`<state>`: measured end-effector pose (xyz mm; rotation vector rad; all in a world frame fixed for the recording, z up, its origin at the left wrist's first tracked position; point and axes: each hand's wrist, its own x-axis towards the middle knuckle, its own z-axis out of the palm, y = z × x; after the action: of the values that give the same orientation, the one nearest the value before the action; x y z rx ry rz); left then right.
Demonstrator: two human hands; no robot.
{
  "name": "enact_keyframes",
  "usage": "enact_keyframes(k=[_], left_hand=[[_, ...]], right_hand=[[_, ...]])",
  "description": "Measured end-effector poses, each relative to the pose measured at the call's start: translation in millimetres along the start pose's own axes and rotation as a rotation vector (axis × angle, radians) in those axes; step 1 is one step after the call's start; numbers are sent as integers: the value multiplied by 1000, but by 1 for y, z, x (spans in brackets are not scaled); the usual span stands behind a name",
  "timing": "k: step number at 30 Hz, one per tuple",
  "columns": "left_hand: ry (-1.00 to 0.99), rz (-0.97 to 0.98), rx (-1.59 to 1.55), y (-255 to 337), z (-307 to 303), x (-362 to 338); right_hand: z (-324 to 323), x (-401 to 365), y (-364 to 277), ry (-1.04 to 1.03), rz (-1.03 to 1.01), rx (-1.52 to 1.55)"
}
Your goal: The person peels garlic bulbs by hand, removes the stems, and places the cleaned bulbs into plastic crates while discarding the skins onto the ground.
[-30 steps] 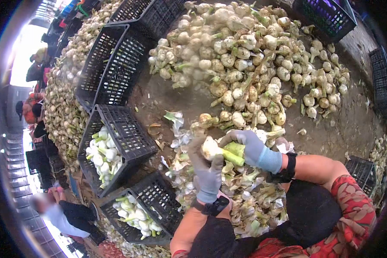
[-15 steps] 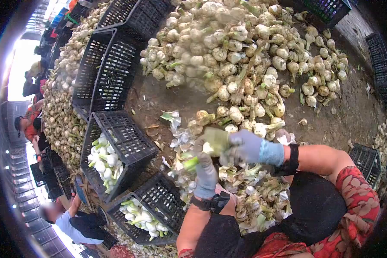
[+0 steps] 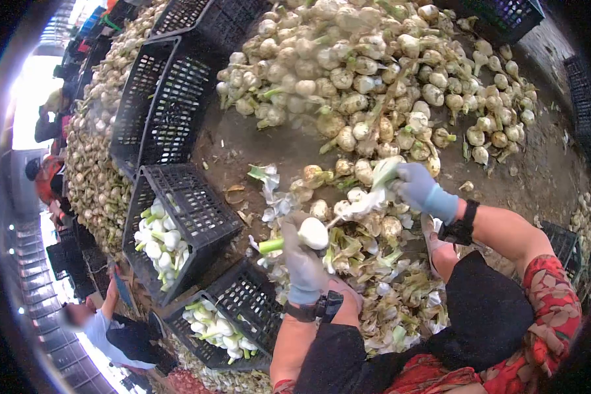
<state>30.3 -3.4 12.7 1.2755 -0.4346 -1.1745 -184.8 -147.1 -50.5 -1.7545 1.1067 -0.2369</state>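
My left hand (image 3: 301,262), in a grey glove, is closed round a peeled white garlic bulb (image 3: 313,233) whose green stem sticks out to the left. To its upper right, my right hand (image 3: 423,190), also gloved, grips a strip of peeled skin (image 3: 373,194) that hangs down toward the bulb. Loose peelings (image 3: 394,295) lie in a heap below both hands. Beyond them spreads a large pile of unpeeled garlic (image 3: 348,72) on the dirt floor.
Black crates with white peeled bulbs stand at the left (image 3: 190,203) and lower left (image 3: 243,302). Another black crate (image 3: 177,105) is farther up. A person in a light shirt (image 3: 102,335) is at the lower left; more garlic (image 3: 88,157) lies behind the crates.
My hands have moved apart, the right one up and to the right with the skin strip. The bulb in my left hand now shows white and bare.
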Motion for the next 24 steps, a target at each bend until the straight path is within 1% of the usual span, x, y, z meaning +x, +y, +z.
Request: enact_keyframes(k=[1,2,3,4,5,6,7,8,9,10,11,12,14,16,18,19,20,21,22,23,24], left_hand=[[112,17,159,12,6,0],[225,32,319,20,7,0],[312,-91,12,6,-10,10],[321,-82,20,-2,-26,10],[329,-187,-213,2,-32,13],[332,-290,-448,6,-38,15],[328,-300,-528,7,-45,16],[331,-297,-528,8,-54,16],[313,-271,-580,8,-64,17],[294,-246,-632,12,-63,16],[416,-266,-602,17,-58,15],[416,-266,-602,17,-58,12],[192,-339,-594,16,-55,8],[166,-372,-573,18,-30,4],[381,-420,-326,17,-11,1],[378,-405,-275,23,-2,0],[371,-406,-280,19,-7,-1],[352,-347,-223,13,-20,-1],[338,-288,-166,14,-26,0],[579,-284,-271,19,-34,4],[578,-66,-245,33,-46,4]], right_hand=[[-9,-8,-15,-61,173,135],[-14,-16,-26,-70,164,141],[-18,-24,-34,-253,44,-15],[-17,-32,-36,-431,-79,-174],[-5,-46,-24,-643,-256,-247],[4,-56,-32,-855,-435,-320],[8,-71,-38,-977,-450,-316],[4,-78,-64,-1098,-459,-314],[8,-77,-74,-1173,-428,-455],[12,-72,-77,-1175,-425,-458],[16,-62,-79,-909,-367,-415],[19,-52,-83,-642,-307,-369],[27,-31,-98,-324,-360,-152],[51,-12,-102,-163,-344,73],[64,-5,-112,-189,-170,135],[70,-7,-113,-244,-181,87],[76,-15,-108,-331,-264,157],[78,-26,-109,-439,-324,356],[65,-44,-122,-488,-424,411],[60,-54,-125,-733,-390,492],[54,-61,-122,-790,-538,431]])
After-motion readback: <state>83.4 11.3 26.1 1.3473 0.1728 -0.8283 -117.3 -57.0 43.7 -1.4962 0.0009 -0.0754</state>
